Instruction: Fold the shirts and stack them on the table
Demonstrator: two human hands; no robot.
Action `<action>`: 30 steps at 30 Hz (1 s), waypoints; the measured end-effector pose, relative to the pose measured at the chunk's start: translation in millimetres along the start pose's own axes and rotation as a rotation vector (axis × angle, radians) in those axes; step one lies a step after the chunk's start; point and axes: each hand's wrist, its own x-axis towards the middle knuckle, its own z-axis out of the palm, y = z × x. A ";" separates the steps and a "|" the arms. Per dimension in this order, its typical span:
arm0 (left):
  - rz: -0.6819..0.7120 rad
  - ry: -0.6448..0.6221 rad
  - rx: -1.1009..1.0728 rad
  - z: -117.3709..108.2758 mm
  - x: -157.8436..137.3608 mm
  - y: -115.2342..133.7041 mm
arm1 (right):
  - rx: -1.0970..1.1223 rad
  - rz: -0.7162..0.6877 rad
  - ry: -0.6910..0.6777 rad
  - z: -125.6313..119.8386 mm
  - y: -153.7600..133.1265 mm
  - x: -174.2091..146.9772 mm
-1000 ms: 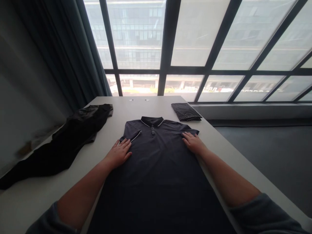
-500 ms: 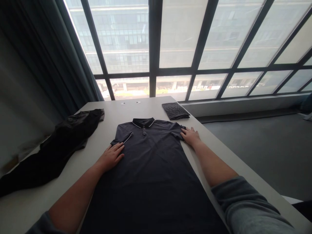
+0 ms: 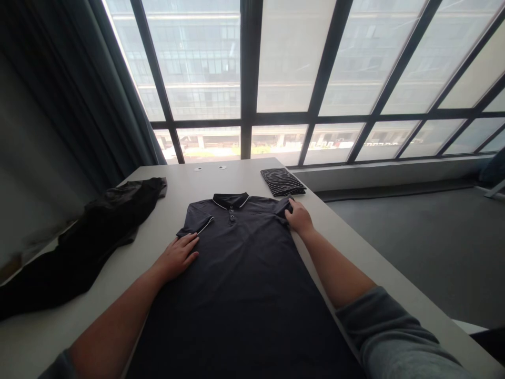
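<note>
— Where does the dark polo shirt lie?

— Spread flat, front up, along the middle of the white table. Its collar, edged with a pale line, points toward the window, and its hem runs down to the near edge of the table, below the view.

— And the hands, taken from the shirt?

— The left hand lies palm down with the fingers flat and loosely spread, on the shirt's left side just below the short sleeve with the pale trim. It grips nothing. The right hand is at the shirt's right sleeve, fingers curled in on the cloth at the sleeve's edge; it seems to pinch the fabric, though the view does not make the grip quite plain. Both forearms are bare, and a grey sleeve is pushed up on the right arm.

— What lies about the shirt?

— Just beyond its right shoulder, near the right hand but apart from it, a folded striped garment sits by the table's far right corner. To the shirt's left, well apart, a black garment sprawls unfolded along the left edge of the table. Past the collar, two small round discs are set in the tabletop. A dark curtain hangs beyond the table's left side.
</note>
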 end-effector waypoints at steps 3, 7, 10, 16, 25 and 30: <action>-0.007 -0.003 0.004 1.7 -0.9 -1.3 | 0.016 -0.148 -0.038 -1.8 -27.9 -5.4; -0.012 -0.013 0.008 4.0 -2.2 -4.2 | -0.045 -0.418 -0.275 -3.5 -57.1 -21.4; -0.001 0.001 0.006 5.4 -2.4 -5.8 | -0.107 -0.520 -0.360 -9.1 -61.2 -31.5; -0.004 0.023 -0.016 6.6 -1.7 -6.4 | -0.100 -0.413 -0.349 -20.6 -41.5 -35.8; -0.006 0.010 -0.006 3.9 -1.0 -4.6 | -0.083 -0.369 -0.256 -9.0 -44.8 -30.0; -0.008 0.012 -0.002 2.7 -0.3 -4.1 | -0.047 -0.526 -0.339 -12.5 -41.5 -31.1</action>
